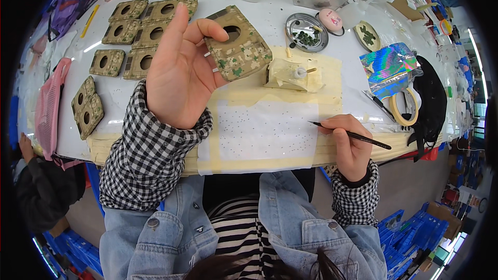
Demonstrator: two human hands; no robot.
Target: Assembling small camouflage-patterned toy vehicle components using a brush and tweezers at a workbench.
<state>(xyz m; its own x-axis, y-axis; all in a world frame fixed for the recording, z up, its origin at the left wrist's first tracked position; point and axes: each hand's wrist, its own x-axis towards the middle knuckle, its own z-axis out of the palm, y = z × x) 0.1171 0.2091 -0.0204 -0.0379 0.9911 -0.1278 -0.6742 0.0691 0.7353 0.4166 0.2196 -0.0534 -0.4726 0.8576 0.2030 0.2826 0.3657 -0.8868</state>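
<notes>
My left hand (176,80) is raised above the table, its thumb and fingers closed on a flat camouflage-patterned piece (244,54) with a round hole. Small pale pegs stick out along the edge near my fingers. In my right hand (354,148) I pinch a thin black brush (365,139), its pale end pointing right. The brush's fine tip hovers at the right side of a white sheet (244,145) dotted with tiny dark specks. Beyond the sheet, a yellowish tape-covered block (282,79) carries a small white round pot (300,73).
More camouflage pieces (110,63) lie at the left. Behind the sheet are a round dish (306,32) of dark green bits and a pale dish (367,38) of green pieces. Shiny foil (389,67) and a tape roll (403,108) lie right. Another person's dark sleeve (44,192) shows lower left.
</notes>
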